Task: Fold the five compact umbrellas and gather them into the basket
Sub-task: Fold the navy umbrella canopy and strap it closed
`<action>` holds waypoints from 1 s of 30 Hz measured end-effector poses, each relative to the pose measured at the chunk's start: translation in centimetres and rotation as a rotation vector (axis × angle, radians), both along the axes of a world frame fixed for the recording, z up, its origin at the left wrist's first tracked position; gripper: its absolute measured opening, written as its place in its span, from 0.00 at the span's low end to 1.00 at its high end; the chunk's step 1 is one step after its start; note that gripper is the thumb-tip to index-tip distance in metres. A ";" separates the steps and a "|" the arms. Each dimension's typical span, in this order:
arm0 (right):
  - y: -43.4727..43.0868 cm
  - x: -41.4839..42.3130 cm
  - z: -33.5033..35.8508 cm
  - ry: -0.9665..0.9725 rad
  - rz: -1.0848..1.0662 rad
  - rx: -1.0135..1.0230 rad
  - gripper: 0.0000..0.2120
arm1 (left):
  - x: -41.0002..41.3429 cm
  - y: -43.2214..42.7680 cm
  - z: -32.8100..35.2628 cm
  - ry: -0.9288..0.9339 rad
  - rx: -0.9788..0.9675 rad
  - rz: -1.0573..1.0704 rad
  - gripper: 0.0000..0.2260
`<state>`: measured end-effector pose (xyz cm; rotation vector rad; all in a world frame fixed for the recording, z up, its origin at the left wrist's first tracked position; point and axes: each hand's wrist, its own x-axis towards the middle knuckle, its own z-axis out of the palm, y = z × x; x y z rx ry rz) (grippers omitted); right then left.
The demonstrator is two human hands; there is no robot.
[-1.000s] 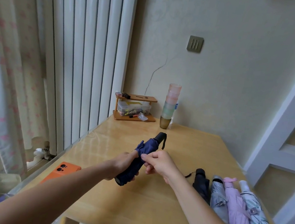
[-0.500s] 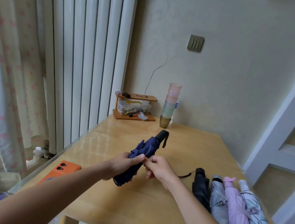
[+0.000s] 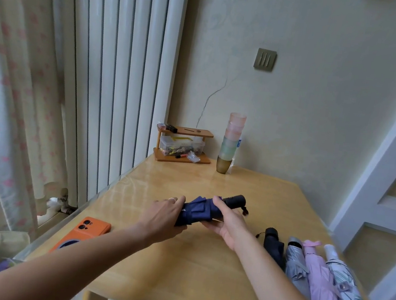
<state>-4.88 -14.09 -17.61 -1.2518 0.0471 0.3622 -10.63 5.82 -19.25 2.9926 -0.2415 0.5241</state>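
A person's two hands hold a navy compact umbrella [image 3: 203, 211] over the middle of a wooden table [image 3: 178, 271], the umbrella lying nearly level with its black handle [image 3: 235, 200] pointing right and away. The left hand [image 3: 163, 216], a ring [image 3: 172, 199] on one finger, is curled over the loose folds of the canopy, thumb underneath. The right hand [image 3: 227, 221] wraps the canopy just short of the handle, thumb across the top and fingers [image 3: 208, 223] closed beneath. Whether the umbrella touches the tabletop cannot be told. Four more umbrellas lie side by side along the table's right edge: black [image 3: 273, 244], silver-grey [image 3: 296, 262], pink [image 3: 320, 282] and a white one with a pale green print [image 3: 346, 290]. An orange phone [image 3: 84, 233] rests camera side up near the left edge. A small blue label beside the stack of tinted cups [image 3: 231, 143] at the far wall is too small to read, as are the items on the wooden shelf [image 3: 184, 145].
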 end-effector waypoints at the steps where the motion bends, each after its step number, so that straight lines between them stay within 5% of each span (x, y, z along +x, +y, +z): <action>1: 0.1 0.1 -0.2 -0.014 -0.025 -0.018 0.20 | 0.1 -0.1 -0.2 0.007 0.005 0.002 0.19; 12: -0.1 0.6 -1.4 0.046 -0.052 -0.170 0.17 | -0.1 -0.9 -1.3 0.286 -0.006 0.050 0.11; 25: -8.4 -1.0 -0.4 -0.102 -0.150 -0.703 0.11 | -0.7 -14.1 0.2 0.621 -0.565 0.239 0.11; 30: -14.6 -2.8 0.4 -0.289 -0.336 -0.944 0.12 | -0.7 -18.9 0.0 0.595 -0.516 0.214 0.26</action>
